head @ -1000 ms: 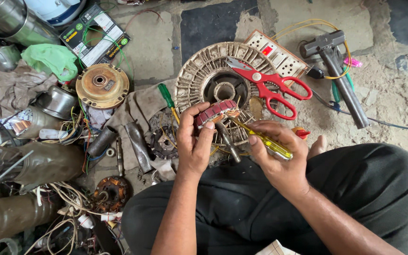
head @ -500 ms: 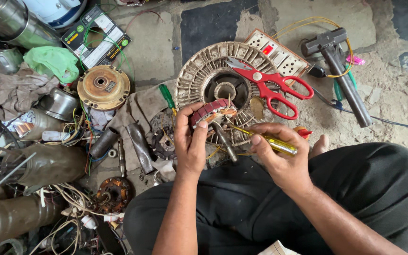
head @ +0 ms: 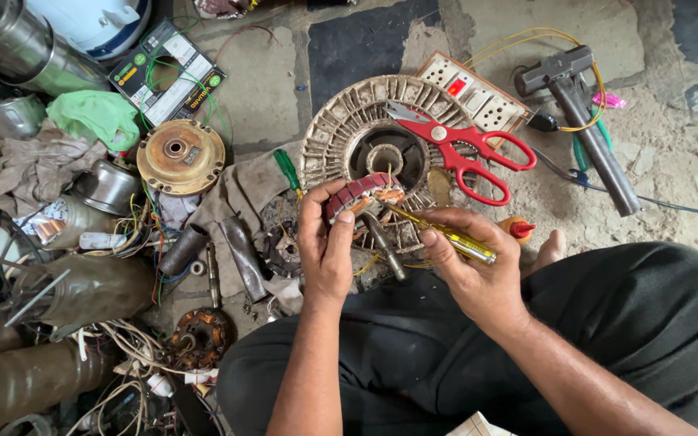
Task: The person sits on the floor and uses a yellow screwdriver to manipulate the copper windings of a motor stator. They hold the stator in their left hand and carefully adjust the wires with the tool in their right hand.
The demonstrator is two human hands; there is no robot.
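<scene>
Far left: steel vessels (head: 10, 48), a green cloth (head: 94, 117) and a grey rag (head: 34, 165) lay heaped on the floor, with loose wires (head: 123, 347) below them.

Left of centre: a brass-coloured round motor cover (head: 180, 156) sat flat beside a green-handled screwdriver (head: 288, 171); both were where they had been a second earlier.

Centre: the left hand (head: 326, 242) was curled around a small wound motor core with red insulation (head: 359, 194), thumb on its near edge, fingers wrapped behind. The core was held just above a large ribbed round housing (head: 341, 129) on the floor. Compared with the earlier views, it sat slightly more tilted toward the right hand; the shift was small.

Right of centre: the right hand (head: 478, 270) pinched a yellow-handled screwdriver (head: 454, 240) between thumb and fingers, its tip at the core's right side. The tip had stayed at the windings throughout, suggesting that picking or prying at the coil was ongoing, not finished.

Right: red-handled scissors (head: 466, 153) lay across the housing rim, touching a white switch board (head: 478, 97). A hammer (head: 587, 121) lay beyond, unmoved.
</scene>
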